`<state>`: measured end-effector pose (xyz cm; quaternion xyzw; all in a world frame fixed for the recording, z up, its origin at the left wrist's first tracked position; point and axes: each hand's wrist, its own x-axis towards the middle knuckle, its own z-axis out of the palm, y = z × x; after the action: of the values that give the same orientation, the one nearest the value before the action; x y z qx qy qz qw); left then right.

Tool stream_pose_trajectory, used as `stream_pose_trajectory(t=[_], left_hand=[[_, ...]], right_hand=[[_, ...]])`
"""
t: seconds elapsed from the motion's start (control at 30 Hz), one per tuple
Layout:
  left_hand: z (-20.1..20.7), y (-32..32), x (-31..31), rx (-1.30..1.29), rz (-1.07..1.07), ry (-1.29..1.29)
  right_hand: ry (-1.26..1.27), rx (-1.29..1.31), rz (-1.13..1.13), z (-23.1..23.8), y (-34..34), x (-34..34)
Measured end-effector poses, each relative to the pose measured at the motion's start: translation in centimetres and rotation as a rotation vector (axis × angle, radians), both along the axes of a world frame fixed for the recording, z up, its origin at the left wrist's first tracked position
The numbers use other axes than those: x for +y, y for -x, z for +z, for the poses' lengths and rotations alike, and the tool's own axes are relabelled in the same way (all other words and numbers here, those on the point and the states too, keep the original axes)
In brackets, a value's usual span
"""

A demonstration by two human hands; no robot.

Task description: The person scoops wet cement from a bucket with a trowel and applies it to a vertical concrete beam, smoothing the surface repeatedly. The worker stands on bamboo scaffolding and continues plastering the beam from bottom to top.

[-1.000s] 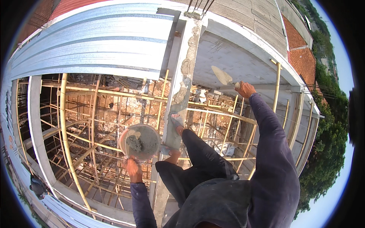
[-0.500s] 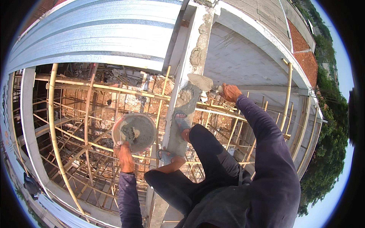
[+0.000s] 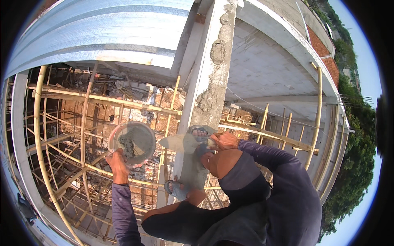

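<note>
My right hand (image 3: 225, 140) is closed round the handle of a trowel (image 3: 177, 143). The trowel's blade is smeared by motion and points left, over the beam's edge and toward the bucket. With my left hand (image 3: 117, 164) I grip the near rim of a round bucket (image 3: 151, 128), held out left of the beam. Grey wet mortar (image 3: 133, 141) lies inside it, with a rough lump near my fingers. Fresh mortar (image 3: 207, 102) coats the top of the narrow concrete beam (image 3: 200, 78) ahead of my sandalled feet, and further lumps (image 3: 218, 51) sit farther along.
Both my feet (image 3: 180, 189) stand on the narrow beam, high above rubble-strewn ground. Bamboo scaffolding (image 3: 41, 119) crosses below on both sides. Corrugated metal sheeting (image 3: 102, 33) lies at the far left. To the right stands a pale block wall (image 3: 262, 61), with trees (image 3: 355, 164) beyond.
The trowel has swung back from the mortar on the beam, leftward and nearer to me. The bucket and my left hand sit slightly farther left in the view, which has shifted too.
</note>
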<state>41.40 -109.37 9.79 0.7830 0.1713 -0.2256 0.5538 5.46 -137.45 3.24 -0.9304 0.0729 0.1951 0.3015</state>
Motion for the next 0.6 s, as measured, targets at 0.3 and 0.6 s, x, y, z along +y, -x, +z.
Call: stream_pose_trajectory(t=[0.3,0.6], left_hand=[[-10.4,-1.3,1.6,0.026,-0.071,0.107],[-13.4,-1.0,3.3,0.035,-0.054,0.056]], right_hand=[[0.492,0.225,-0.213,-6.1,2.9,-9.8],[0.289,0.008,0.016,-3.9,2.6,-1.9]])
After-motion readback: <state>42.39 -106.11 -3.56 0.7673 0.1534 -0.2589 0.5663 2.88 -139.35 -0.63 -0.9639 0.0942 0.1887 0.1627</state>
